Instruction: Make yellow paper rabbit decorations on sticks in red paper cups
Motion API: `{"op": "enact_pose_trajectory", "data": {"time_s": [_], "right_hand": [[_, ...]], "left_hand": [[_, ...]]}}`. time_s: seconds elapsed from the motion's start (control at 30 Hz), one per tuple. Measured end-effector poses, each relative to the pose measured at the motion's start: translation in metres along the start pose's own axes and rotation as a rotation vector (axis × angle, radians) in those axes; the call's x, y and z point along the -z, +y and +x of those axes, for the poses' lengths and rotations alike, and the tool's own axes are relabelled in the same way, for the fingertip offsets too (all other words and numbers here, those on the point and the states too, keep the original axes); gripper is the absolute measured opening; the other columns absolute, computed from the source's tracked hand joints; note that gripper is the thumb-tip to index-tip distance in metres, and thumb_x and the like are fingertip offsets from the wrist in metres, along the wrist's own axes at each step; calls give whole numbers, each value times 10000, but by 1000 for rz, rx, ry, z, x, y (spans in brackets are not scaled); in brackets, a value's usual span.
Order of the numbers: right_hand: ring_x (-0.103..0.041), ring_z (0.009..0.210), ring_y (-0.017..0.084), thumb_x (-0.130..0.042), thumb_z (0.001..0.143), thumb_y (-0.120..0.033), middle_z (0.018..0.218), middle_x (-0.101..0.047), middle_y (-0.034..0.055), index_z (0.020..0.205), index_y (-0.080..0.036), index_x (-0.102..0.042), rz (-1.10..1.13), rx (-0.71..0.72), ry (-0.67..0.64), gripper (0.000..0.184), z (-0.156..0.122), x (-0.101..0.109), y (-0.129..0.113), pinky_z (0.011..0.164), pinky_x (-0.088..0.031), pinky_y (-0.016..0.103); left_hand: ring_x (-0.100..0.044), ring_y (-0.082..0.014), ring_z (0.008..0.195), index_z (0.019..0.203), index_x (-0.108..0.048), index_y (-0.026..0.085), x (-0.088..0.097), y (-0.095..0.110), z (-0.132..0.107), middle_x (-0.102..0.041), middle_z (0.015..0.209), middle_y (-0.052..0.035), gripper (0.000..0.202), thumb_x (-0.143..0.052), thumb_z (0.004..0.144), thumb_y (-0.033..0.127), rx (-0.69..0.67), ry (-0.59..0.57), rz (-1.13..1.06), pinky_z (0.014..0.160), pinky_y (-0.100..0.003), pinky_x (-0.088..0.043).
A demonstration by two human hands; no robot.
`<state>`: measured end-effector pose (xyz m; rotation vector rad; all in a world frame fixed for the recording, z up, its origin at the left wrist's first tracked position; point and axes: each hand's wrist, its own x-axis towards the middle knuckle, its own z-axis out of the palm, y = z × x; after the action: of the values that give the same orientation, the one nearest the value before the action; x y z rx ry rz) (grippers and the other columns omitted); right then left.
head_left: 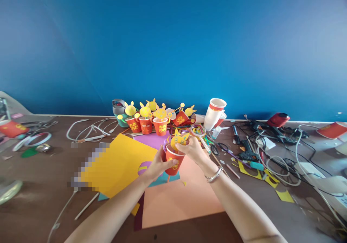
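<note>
My left hand [160,165] is wrapped round a red paper cup [173,160] with gold characters, held above the coloured sheets. A stick shows below the cup's base. At the rim stands a yellow paper animal head [178,139] with pointed ears and drawn eyes. My right hand [193,150] pinches this head at its lower right edge, thumb in front. Something purple [165,145] shows at the cup's left rim. Beneath lie a peach paper sheet [184,203] and a yellow sheet [116,167].
Several finished-looking cup figures [145,124] stand along the blue wall. White stacked cups [214,115] rise behind my right hand. Scissors [218,148], a glue gun [248,151], cables [287,170] and yellow scraps [284,196] spread over the right side. A white cable [93,131] lies at left.
</note>
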<state>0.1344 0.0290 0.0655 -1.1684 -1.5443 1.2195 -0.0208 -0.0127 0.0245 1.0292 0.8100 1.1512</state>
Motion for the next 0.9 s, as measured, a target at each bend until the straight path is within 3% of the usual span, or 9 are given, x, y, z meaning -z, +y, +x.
{"op": "enact_pose_trajectory", "data": {"time_s": [0.2, 0.3, 0.37, 0.43, 0.53, 0.63, 0.77, 0.9], "right_hand": [[-647, 771, 195, -630, 762, -512, 863, -697, 66, 887, -147, -658, 9, 7, -80, 387, 4, 19, -5, 629, -492, 271], [-644, 899, 196, -512, 848, -518, 985, -704, 80, 1003, -153, -673, 1, 75, 30, 428, 14, 37, 0, 727, -494, 277], [-646, 864, 199, -519, 848, -448, 922, -717, 79, 933, -142, -700, -166, 70, 98, 365, 20, 46, 6, 723, -485, 277], [-645, 764, 192, -547, 827, -346, 793, -717, 59, 831, -145, -718, -421, 53, 38, 264, 23, 49, 12, 678, -467, 267], [-647, 728, 187, -530, 821, -230, 757, -714, 46, 787, -182, -733, -819, 52, -149, 211, 21, 39, 19, 658, -442, 257], [-665, 814, 228, -506, 838, -206, 873, -726, 95, 852, -196, -738, -1123, 8, -229, 233, 17, 20, 25, 680, -450, 283], [-655, 903, 274, -499, 862, -247, 1009, -704, 148, 982, -181, -713, -1183, 38, -222, 254, 16, 5, 33, 694, -459, 315], [-647, 845, 231, -409, 923, -247, 938, -705, 110, 961, -205, -703, -1126, 113, -200, 300, 14, 1, 35, 690, -443, 292]], "left_hand": [[-648, -291, 1035, 1177, -600, 235, 6, -5, 2, -687, 1136, -106, 597, -827, 629, 306, 41, 69, -84, 843, -374, -530], [-686, -265, 921, 1138, -602, 197, 13, -2, 7, -716, 1035, -103, 616, -837, 596, 372, 62, 176, -176, 789, -355, -545], [-700, -235, 825, 1099, -605, 186, 18, 2, 12, -727, 954, -80, 625, -836, 571, 426, 46, 258, -224, 730, -337, -555], [-700, -209, 758, 1059, -609, 186, 22, 3, 16, -724, 903, -54, 605, -825, 566, 462, -6, 331, -253, 676, -316, -558], [-698, -197, 744, 1040, -607, 193, 28, 0, 19, -719, 893, -39, 568, -801, 592, 483, -82, 371, -239, 668, -309, -555], [-700, -207, 787, 1041, -602, 201, 32, -5, 20, -720, 896, -42, 551, -788, 612, 493, -115, 378, -191, 695, -313, -549], [-704, -222, 825, 1049, -600, 198, 36, -9, 21, -719, 887, -45, 573, -784, 607, 513, -129, 404, -185, 738, -327, -542], [-707, -243, 837, 975, -604, 186, 39, -9, 23, -719, 860, -48, 528, -755, 621, 548, -141, 446, -199, 736, -337, -544]]}}
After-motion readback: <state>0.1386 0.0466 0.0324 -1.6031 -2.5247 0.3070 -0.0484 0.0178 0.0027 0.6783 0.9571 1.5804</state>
